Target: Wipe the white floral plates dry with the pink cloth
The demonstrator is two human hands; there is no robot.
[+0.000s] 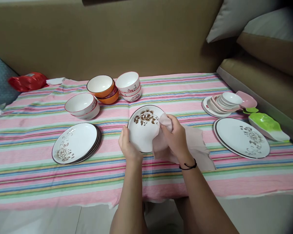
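A white plate (142, 133) with a brown flower print and dark rim is held up in front of me, tilted. My left hand (130, 145) grips its left edge, the thumb along the rim. Pinched in my right hand (174, 135) is a pale pinkish cloth (161, 143), pressed against the plate's right side. A further stretch of similar cloth (196, 143) lies on the striped cover below and right of that hand; whether it is the same piece I cannot tell. My right wrist wears a black cord bracelet.
To the left lies a stack of flowered plates (75, 141). Behind it stand stacked white bowls (81, 104), orange bowls (101, 86) and more white bowls (128, 83). At right are oval plates (234, 133), small dishes (230, 98) and a green leaf-shaped dish (263, 122). A red bag (29, 81) sits far left.
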